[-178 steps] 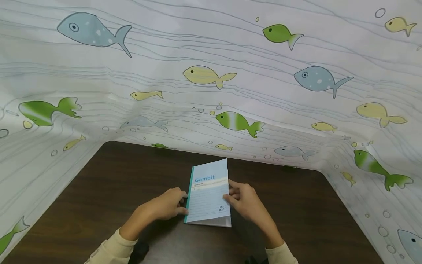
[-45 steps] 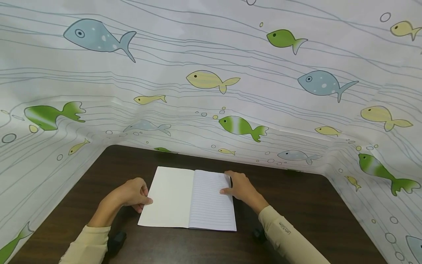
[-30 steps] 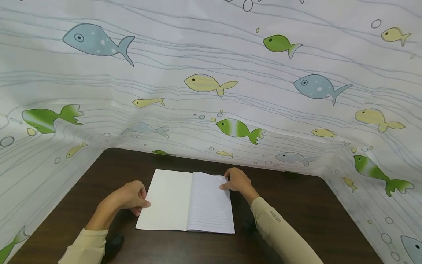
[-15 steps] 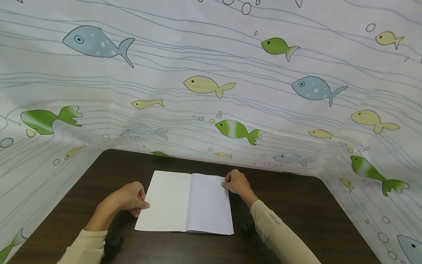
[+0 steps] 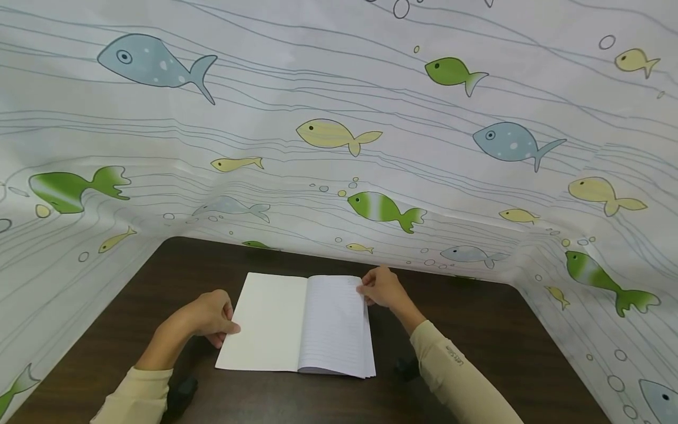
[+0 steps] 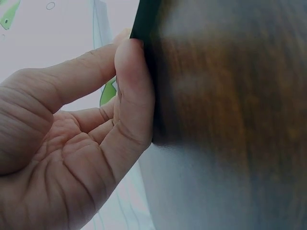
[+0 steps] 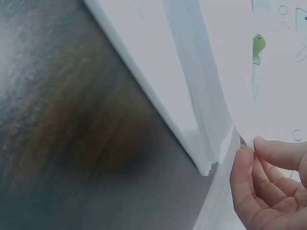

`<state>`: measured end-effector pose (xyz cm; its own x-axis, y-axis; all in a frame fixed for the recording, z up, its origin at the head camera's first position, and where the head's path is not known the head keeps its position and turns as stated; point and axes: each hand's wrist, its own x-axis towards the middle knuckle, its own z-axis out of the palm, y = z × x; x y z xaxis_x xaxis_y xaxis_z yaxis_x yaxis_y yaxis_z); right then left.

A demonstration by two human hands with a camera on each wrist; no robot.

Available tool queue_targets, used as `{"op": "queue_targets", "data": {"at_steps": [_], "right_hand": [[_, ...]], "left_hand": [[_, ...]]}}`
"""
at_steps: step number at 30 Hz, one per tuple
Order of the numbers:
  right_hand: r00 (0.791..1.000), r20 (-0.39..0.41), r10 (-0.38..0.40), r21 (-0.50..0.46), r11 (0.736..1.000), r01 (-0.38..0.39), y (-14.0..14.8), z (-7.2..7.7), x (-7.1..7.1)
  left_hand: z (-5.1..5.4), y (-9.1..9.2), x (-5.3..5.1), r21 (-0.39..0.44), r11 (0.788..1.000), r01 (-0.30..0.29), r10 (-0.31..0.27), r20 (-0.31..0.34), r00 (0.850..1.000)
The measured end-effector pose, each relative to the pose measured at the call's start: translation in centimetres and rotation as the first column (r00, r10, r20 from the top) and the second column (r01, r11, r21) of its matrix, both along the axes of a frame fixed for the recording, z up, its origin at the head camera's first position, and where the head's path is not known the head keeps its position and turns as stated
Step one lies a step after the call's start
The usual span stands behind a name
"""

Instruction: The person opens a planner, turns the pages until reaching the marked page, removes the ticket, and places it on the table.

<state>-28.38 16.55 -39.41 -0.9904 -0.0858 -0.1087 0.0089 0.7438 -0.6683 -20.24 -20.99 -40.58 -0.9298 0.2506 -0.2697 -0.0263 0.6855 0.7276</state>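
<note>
A notebook lies spread on the dark table, its blank inside cover on the left and lined pages on the right. My left hand pinches the cover's left edge, thumb on top and fingers beneath. In the left wrist view, that hand holds the green outer edge close to the wood. My right hand pinches the upper right edge of some pages between thumb and fingers. The right wrist view shows those pages lifted apart from the stack below, with my right hand at their edge.
The brown tabletop spreads around the notebook. A white sheet with printed fish encloses the back and sides. Dark objects sit under both forearms, too unclear to identify.
The notebook went from nearly closed, its Gambit cover on top, to spread open, the left hand moving left with the cover. Lately the right hand has raised some pages slightly off the stack.
</note>
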Motion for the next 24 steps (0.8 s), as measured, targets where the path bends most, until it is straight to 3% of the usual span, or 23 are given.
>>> {"op": "queue_targets", "data": {"at_steps": [16,24], "right_hand": [[0.998,-0.029,0.060,-0.150,0.987,-0.064,-1.3,3.3,-0.1],[0.996,0.027,0.083,-0.335,0.940,-0.069,-2.7,4.7,-0.1]], "left_hand": [[-0.1,-0.1,0.1,0.008,1.000,-0.009,0.009,0.008,1.000],[-0.2,-0.1,0.1,0.017,1.000,-0.007,0.006,0.007,1.000]]}}
